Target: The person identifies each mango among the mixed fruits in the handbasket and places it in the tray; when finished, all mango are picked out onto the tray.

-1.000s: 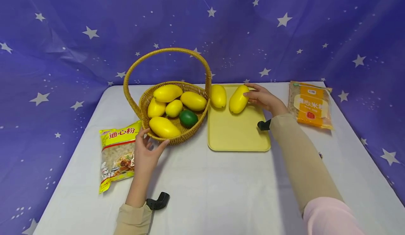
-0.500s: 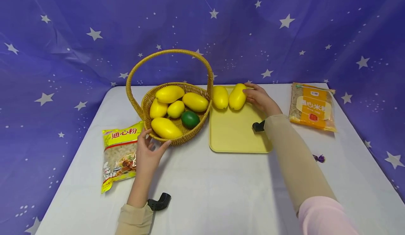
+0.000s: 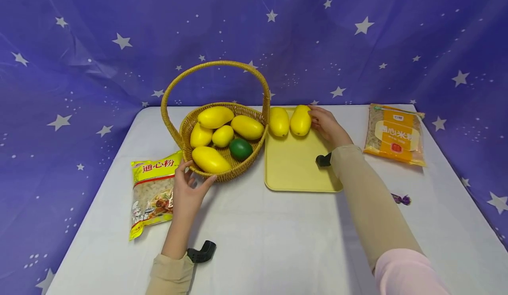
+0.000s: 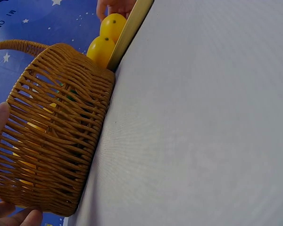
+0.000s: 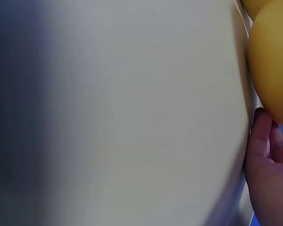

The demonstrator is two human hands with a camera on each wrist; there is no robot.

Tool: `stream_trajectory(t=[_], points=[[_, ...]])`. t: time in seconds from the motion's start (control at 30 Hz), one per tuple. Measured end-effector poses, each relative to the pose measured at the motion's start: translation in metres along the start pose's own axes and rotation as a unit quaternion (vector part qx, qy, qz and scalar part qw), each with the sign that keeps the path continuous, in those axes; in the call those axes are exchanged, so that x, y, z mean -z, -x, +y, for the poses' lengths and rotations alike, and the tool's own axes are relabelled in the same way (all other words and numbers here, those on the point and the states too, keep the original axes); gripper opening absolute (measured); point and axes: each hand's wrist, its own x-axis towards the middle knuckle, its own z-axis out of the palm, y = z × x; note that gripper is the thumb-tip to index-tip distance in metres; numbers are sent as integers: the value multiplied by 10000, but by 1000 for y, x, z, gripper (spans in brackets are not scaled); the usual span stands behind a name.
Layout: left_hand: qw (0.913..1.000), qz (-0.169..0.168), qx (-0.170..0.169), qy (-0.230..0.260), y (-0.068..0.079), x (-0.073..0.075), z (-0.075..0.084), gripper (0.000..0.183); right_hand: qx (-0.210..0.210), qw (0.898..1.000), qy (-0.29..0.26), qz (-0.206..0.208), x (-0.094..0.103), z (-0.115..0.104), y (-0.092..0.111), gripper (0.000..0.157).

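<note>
My left hand (image 3: 190,191) holds the near left end of a wicker basket (image 3: 240,168), thumb and fingers spread against its side and rim. Inside the basket are several yellow mangoes (image 3: 210,160), a small yellow lemon-like fruit (image 3: 223,136) and a dark green oval fruit (image 3: 240,149). On a pale yellow tray (image 3: 299,167), two mangoes lie side by side at the far end. The fingertips of my right hand (image 3: 328,125) touch the right side of the right-hand mango (image 3: 300,121); in the right wrist view they meet one end of this mango (image 5: 273,61).
A yellow bag of macaroni (image 3: 155,193) lies left of the basket, partly behind my left hand. To the right of the tray lies an orange bag of macaroni (image 3: 395,134). A small purple wrapped candy (image 3: 402,199) shows beside my right sleeve. A starry blue cloth hangs behind.
The right-hand mango has turned more upright and come down beside the other one on the tray. My right hand has shifted slightly with it. My left hand stays at the basket.
</note>
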Motion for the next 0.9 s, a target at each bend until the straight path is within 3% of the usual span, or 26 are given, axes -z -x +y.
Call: stream_trajectory(t=[0.3, 0.63, 0.9], points=[[10000, -8, -9, 13, 0, 0, -1, 86, -41, 9993, 359, 89, -4, 0, 1, 56], [9999, 96, -29, -51, -1, -2, 0, 84, -46, 9996, 275, 4, -2, -1, 6, 60], [9999, 83, 20, -61, -1, -1, 0, 86, -115, 9995, 301, -76, -8, -14, 23, 63]])
